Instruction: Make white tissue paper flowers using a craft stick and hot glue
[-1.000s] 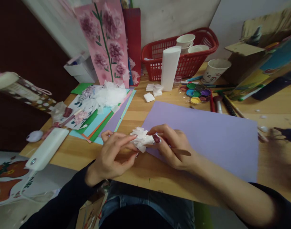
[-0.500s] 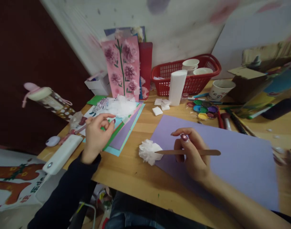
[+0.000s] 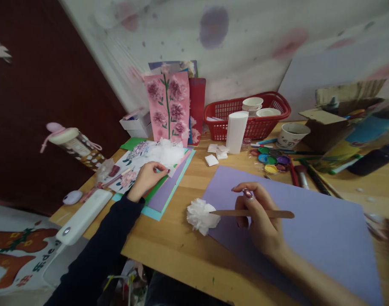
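Observation:
My right hand (image 3: 266, 229) grips a flat wooden stick (image 3: 226, 213) between thumb and fingers, above a purple sheet of paper (image 3: 325, 238). The stick's pointed end reaches a ruffled white tissue-paper flower (image 3: 199, 216), which lies on the table at the sheet's left corner; whether they touch I cannot tell. My left hand (image 3: 148, 177) is at the near edge of a pile of white tissue (image 3: 167, 152), above a stack of coloured paper (image 3: 164, 195). Its thumb and forefinger are pinched together, and what they hold, if anything, cannot be made out.
A pink flower picture (image 3: 168, 106) leans against the wall. Behind the purple sheet stand a red basket (image 3: 220, 131), a white cylinder (image 3: 237, 134), small white squares (image 3: 211, 160), paint pots (image 3: 271, 169) and a paper cup (image 3: 293, 137). A bottle (image 3: 76, 146) and white device (image 3: 86, 214) are left.
My left hand has moved forward and right to the tissue pile, its fingers closing to a pinch. The right hand still grips the stick by the flower. The view has tilted upward slightly.

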### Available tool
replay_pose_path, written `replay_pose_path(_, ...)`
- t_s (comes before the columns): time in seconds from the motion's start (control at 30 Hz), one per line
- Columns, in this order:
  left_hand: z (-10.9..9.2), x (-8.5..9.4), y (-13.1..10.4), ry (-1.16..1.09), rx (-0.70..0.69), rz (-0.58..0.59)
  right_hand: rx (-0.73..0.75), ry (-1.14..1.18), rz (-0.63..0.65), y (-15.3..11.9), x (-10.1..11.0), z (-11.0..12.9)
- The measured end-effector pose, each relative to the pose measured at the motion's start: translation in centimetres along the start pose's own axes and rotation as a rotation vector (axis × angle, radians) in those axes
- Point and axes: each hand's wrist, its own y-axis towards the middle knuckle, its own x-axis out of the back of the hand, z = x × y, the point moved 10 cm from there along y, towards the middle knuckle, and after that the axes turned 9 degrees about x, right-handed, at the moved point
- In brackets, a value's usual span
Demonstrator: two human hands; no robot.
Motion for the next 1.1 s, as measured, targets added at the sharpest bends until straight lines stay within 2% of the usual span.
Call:
replay_pose_path(0.07, -1.2, 0.3, -1.0, -0.080, -0.026, 0.032, 0.007, 0.006, -0.023, 0.2, 0.2, 0.2)
replay_pose_path(0.13, -2.9, 0.1, -2.4, -0.218, -0.057, 0.113, 0.016, 0.021, -0.062, 0.5, 0.5, 0.4)
replay_pose_path(0.2, -4.9, -1.2, -4.1, -0.458, -0.056, 0.288, 0.025, 0.040, -0.098, 0.8, 0.9, 0.4)
replay_pose_path(0.27, -7.1, -3.1, -6.0, -0.604, -0.048, 0.500, 0.025, 0.052, -0.118, 1.0, 1.0, 0.3)
replay_pose_path(0.33, -8.9, -4.9, -7.7, -0.629, -0.065, 0.658, 0.008, 0.051, -0.116, 1.0, 1.0, 0.1)
replay_pose_path(0.4, -10.1, -6.1, -8.9, -0.606, -0.110, 0.737, -0.017, 0.052, -0.104, 0.9, 0.9, 0.0)
replay_pose_path(0.57, -10.6, -7.6, -9.5, -0.569, -0.180, 0.739, -0.024, 0.075, -0.075, 0.9, 0.4, 0.4)
replay_pose_path(0.67, -10.1, -7.8, -9.5, -0.586, -0.138, 0.727, -0.036, 0.085, -0.079, 0.9, 0.5, 0.4)
replay_pose_path(0.8, -10.0, -8.3, -10.0, -0.608, -0.083, 0.772, -0.050, 0.077, -0.066, 0.8, 0.4, 0.2)
replay_pose_path(0.97, -10.4, -8.1, -10.2, -0.639, -0.081, 0.765, -0.043, 0.047, -0.045, 0.8, 0.2, 0.4)
replay_pose_path(1.1, -10.2, -7.3, -9.8, -0.690, -0.080, 0.724, -0.017, 0.020, -0.094, 1.2, 0.8, 0.7)
